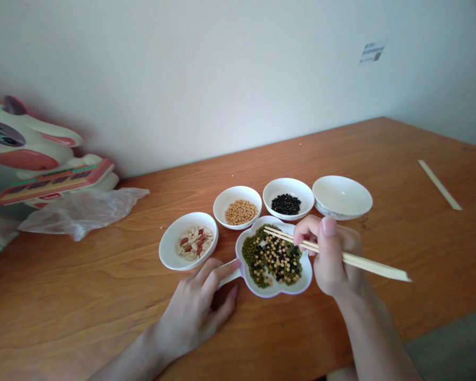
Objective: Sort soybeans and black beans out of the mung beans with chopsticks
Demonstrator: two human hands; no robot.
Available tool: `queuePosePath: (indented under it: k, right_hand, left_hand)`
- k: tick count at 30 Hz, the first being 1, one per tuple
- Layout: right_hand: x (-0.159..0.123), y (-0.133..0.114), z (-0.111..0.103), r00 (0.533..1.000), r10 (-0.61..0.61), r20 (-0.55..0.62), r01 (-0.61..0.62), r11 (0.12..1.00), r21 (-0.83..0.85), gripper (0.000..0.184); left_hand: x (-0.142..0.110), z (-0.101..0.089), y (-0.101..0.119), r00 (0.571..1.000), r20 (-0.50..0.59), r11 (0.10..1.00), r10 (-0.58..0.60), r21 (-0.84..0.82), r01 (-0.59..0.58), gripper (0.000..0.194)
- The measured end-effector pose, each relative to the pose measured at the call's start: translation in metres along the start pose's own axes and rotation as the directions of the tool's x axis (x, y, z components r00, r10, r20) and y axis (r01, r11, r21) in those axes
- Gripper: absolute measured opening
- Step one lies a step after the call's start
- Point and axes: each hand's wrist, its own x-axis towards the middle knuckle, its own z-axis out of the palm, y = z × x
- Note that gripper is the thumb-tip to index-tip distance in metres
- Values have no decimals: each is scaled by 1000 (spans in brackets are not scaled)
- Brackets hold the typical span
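Note:
My right hand point(337, 254) is closed around a pair of wooden chopsticks point(357, 262), whose tips are together over the far side of a flower-shaped plate point(238, 253). Mixed beans point(275, 256) in green, black and tan lie spread on that plate. Its short handle point(230, 274) is gripped by my left hand point(202, 304), the index finger stretched along it. Beyond the plate stand a bowl point(222, 203) of tan soybeans and a bowl point(267, 193) of black beans. I cannot make out any bean between the chopstick tips.
Left of the plate is a white bowl point(167, 246) with peanuts; an empty white bowl point(343, 196) stands at the back right. A paper chopstick sleeve point(440, 185) lies far right. At left are a cow-shaped toy keyboard point(51, 153) and a plastic bag point(87, 209), near the wall point(222, 79).

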Motion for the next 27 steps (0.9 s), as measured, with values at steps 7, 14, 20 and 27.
queuePosePath:
  k: [7,14,20,27]
  right_hand:
    - [4,0,4,999,-10,45,12,998,-55,60]
    - [4,-1,5,999,-27,46,30,998,-61,59]
    - [5,-2,5,999,-31,41,34,997,-71,58]
    - [4,-4,3,998,-65,10,66,992,-106,59]
  left_hand:
    - [-1,0,0,1000,1,1000,-1,-1,1,54]
    - [0,0,-1,1000,10,1000,-3,-6,3,54]
    - [-1,0,-1,1000,4,1000,2,7,-2,54]
    - [0,0,-1,1000,-4,1000,5,12,-5,53]
